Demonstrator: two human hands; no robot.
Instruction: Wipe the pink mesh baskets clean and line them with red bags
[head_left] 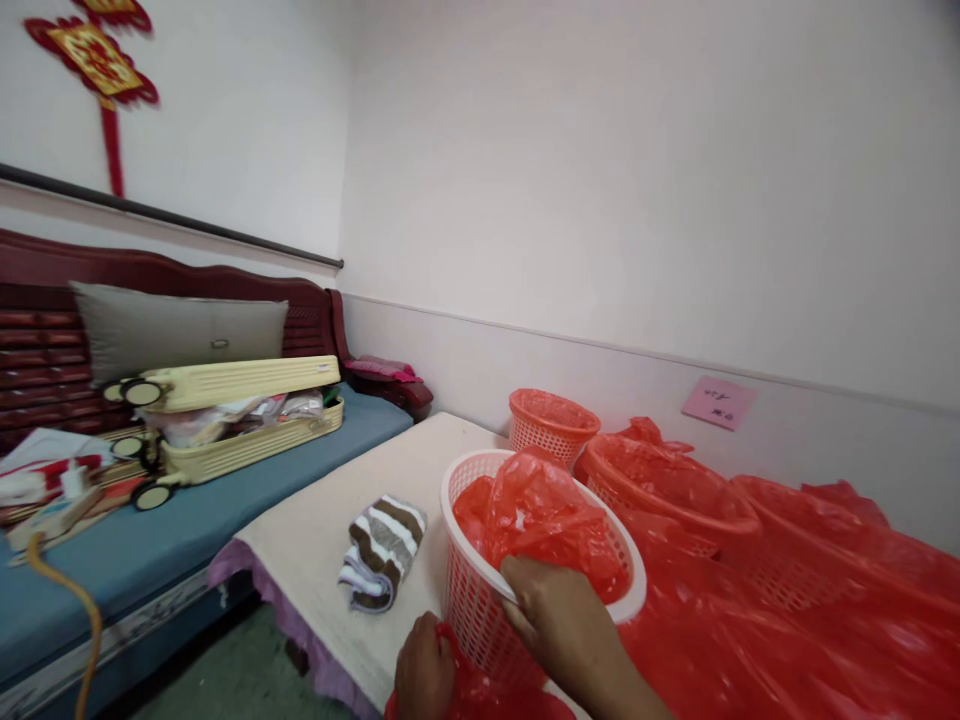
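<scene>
A white plastic basket (478,580) with lattice sides stands tilted near the table's front edge, a crumpled red plastic bag (536,500) inside it. My right hand (555,615) is closed over the basket's near rim, its fingertips out of sight. At the bottom edge, just left of the basket, my left hand (425,668) is closed on a gathered part of another red plastic bag (487,695). To the left of the basket lies a folded striped cloth (382,550) in brown, grey and white.
Several orange-red baskets (555,412) line the wall, and red plastic sheeting (750,640) spreads at the right. A pink paper note (720,402) is on the wall. At left, a partly open cream suitcase (255,445) lies on a blue-covered wooden seat (300,490) beside a grey pillow (180,325).
</scene>
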